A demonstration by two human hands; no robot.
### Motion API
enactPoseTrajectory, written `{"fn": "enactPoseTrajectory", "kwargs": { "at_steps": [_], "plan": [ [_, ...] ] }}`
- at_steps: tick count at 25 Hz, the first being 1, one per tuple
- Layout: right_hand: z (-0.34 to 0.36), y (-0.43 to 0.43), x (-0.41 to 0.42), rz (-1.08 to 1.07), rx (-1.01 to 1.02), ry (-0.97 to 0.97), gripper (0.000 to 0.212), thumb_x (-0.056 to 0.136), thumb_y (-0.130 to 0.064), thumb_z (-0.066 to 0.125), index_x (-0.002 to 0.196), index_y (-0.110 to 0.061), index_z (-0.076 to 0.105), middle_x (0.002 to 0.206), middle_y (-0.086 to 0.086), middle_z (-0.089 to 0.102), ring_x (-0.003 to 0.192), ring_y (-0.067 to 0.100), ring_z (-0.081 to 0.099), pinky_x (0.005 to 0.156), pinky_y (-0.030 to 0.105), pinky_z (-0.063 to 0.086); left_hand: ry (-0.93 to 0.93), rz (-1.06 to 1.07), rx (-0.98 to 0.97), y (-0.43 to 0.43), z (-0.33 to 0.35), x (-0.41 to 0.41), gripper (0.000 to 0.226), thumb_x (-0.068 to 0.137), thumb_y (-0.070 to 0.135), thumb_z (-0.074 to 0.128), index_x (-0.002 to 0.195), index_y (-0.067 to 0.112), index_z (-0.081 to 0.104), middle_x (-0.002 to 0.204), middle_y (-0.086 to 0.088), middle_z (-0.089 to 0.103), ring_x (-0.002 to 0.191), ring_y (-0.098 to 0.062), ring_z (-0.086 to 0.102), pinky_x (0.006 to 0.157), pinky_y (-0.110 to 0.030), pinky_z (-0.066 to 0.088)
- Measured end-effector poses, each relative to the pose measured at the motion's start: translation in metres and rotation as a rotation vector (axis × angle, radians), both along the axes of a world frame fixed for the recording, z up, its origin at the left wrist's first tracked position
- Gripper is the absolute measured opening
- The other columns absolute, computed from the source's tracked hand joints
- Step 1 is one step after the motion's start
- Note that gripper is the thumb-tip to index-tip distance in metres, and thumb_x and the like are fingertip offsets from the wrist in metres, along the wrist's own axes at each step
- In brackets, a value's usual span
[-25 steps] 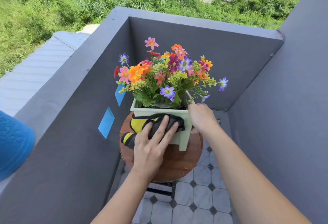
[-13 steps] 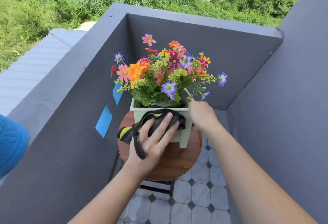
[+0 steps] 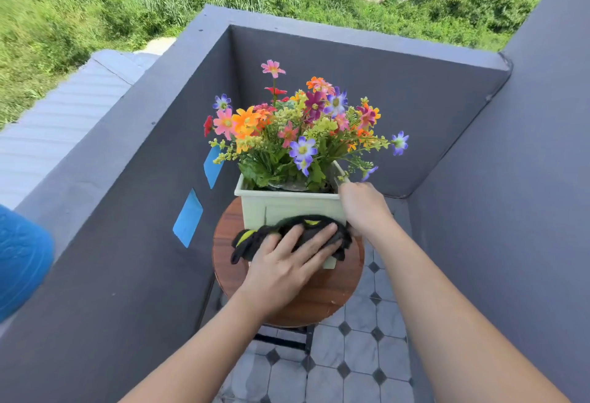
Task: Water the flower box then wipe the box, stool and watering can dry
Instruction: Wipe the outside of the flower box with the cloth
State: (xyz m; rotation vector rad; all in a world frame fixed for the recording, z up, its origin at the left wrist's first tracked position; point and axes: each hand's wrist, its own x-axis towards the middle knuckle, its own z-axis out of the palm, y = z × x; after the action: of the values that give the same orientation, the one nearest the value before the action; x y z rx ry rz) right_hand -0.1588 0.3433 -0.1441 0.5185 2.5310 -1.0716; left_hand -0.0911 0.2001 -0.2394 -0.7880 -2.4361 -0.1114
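Observation:
A pale green flower box (image 3: 281, 207) full of colourful flowers (image 3: 300, 128) stands on a round wooden stool (image 3: 322, 300). My left hand (image 3: 287, 262) presses a black and yellow cloth (image 3: 287, 233) flat against the lower front face of the box. My right hand (image 3: 364, 207) grips the box's front right corner at the rim. A blue watering can (image 3: 22, 259) shows partly at the left edge, resting on the wall top.
Dark grey parapet walls (image 3: 134, 204) enclose the stool on the left, back and right. Blue tape patches (image 3: 188, 217) mark the left wall. Grey tiled floor (image 3: 360, 367) lies below. Green slope lies beyond the wall.
My left hand has slid the cloth down the front of the box, from near the rim to its lower part. My right hand stays on the corner.

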Motion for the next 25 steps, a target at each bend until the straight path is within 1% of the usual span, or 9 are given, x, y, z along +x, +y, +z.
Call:
{"fn": "enactPoseTrajectory", "kwargs": {
  "at_steps": [5, 9, 12, 14, 16, 18, 20, 22, 25],
  "plan": [
    [-0.003, 0.000, -0.006, 0.036, 0.024, -0.006, 0.024, 0.084, -0.011, 0.031, 0.061, -0.015, 0.034, 0.077, 0.006, 0.042, 0.064, 0.029, 0.060, 0.057, 0.032, 0.041, 0.004, -0.137, -0.331, -0.042, -0.036, 0.028, 0.046, 0.091, 0.007, 0.034, 0.122, 0.026, 0.061, 0.138, 0.010, 0.053, 0.112, -0.023, 0.043, 0.078, -0.031, 0.033],
    [0.001, -0.005, -0.005, -0.007, -0.001, 0.045, 0.032, 0.093, -0.018, 0.030, 0.062, -0.019, 0.032, 0.069, 0.000, 0.037, 0.108, 0.039, 0.060, 0.086, 0.042, 0.051, 0.087, 0.081, 0.058, -0.051, -0.005, 0.027, 0.042, 0.095, 0.002, 0.036, 0.128, 0.021, 0.053, 0.139, -0.001, 0.048, 0.103, -0.032, 0.058, 0.085, -0.037, 0.044],
    [0.004, -0.006, -0.005, -0.048, -0.044, -0.004, 0.027, 0.087, -0.011, 0.029, 0.061, -0.015, 0.035, 0.074, 0.006, 0.041, 0.084, 0.039, 0.066, 0.061, 0.035, 0.045, 0.052, 0.340, 0.344, -0.037, 0.008, 0.007, 0.058, 0.085, -0.012, 0.042, 0.130, 0.023, 0.050, 0.143, -0.009, 0.043, 0.108, -0.039, 0.047, 0.099, -0.044, 0.039],
    [0.005, -0.008, -0.004, -0.032, -0.013, 0.010, 0.027, 0.089, -0.013, 0.030, 0.062, -0.015, 0.035, 0.079, 0.010, 0.047, 0.082, 0.038, 0.066, 0.071, 0.038, 0.049, -0.043, 0.337, 0.420, -0.031, -0.010, 0.013, 0.069, 0.078, -0.018, 0.045, 0.130, 0.028, 0.049, 0.145, -0.012, 0.032, 0.111, -0.040, 0.041, 0.103, -0.043, 0.035],
    [0.004, -0.006, -0.004, -0.003, 0.039, 0.022, 0.030, 0.092, -0.016, 0.030, 0.062, -0.017, 0.033, 0.075, 0.006, 0.045, 0.095, 0.039, 0.064, 0.086, 0.040, 0.050, -0.183, 0.289, 0.495, -0.027, -0.032, 0.032, 0.076, 0.078, -0.016, 0.048, 0.132, 0.037, 0.046, 0.152, -0.009, 0.023, 0.112, -0.033, 0.043, 0.103, -0.031, 0.034],
    [0.002, -0.003, -0.006, -0.014, 0.061, 0.024, 0.026, 0.089, -0.013, 0.032, 0.063, -0.015, 0.036, 0.072, 0.004, 0.043, 0.070, 0.030, 0.064, 0.075, 0.036, 0.047, -0.334, 0.276, 0.687, -0.023, -0.035, 0.049, 0.081, 0.081, -0.008, 0.051, 0.135, 0.051, 0.036, 0.157, -0.002, 0.020, 0.116, -0.017, 0.047, 0.100, -0.008, 0.030],
    [0.001, -0.002, -0.006, -0.018, 0.066, 0.027, 0.022, 0.086, -0.010, 0.034, 0.065, -0.011, 0.041, 0.074, 0.005, 0.046, 0.054, 0.021, 0.057, 0.070, 0.037, 0.047, -0.388, 0.355, 0.945, -0.016, -0.023, 0.050, 0.073, 0.087, 0.002, 0.049, 0.134, 0.055, 0.033, 0.145, 0.001, 0.043, 0.112, 0.004, 0.050, 0.089, 0.006, 0.028],
    [0.001, -0.002, -0.007, -0.003, 0.059, 0.051, 0.025, 0.089, -0.014, 0.033, 0.065, -0.013, 0.042, 0.081, 0.007, 0.053, 0.070, 0.031, 0.064, 0.085, 0.044, 0.052, -0.455, 0.538, 1.180, -0.014, -0.003, 0.038, 0.053, 0.096, 0.017, 0.043, 0.136, 0.051, 0.034, 0.121, 0.025, 0.058, 0.096, 0.006, 0.057, 0.079, 0.002, 0.033],
    [0.000, -0.003, -0.007, 0.048, 0.107, 0.048, 0.029, 0.090, -0.013, 0.035, 0.062, -0.017, 0.037, 0.089, 0.013, 0.057, 0.085, 0.035, 0.064, 0.091, 0.043, 0.051, -0.675, 0.724, 1.167, -0.031, 0.017, 0.011, 0.041, 0.099, 0.025, 0.039, 0.139, 0.029, 0.043, 0.133, 0.009, 0.056, 0.119, -0.015, 0.052, 0.091, -0.018, 0.032]
  ]
}}
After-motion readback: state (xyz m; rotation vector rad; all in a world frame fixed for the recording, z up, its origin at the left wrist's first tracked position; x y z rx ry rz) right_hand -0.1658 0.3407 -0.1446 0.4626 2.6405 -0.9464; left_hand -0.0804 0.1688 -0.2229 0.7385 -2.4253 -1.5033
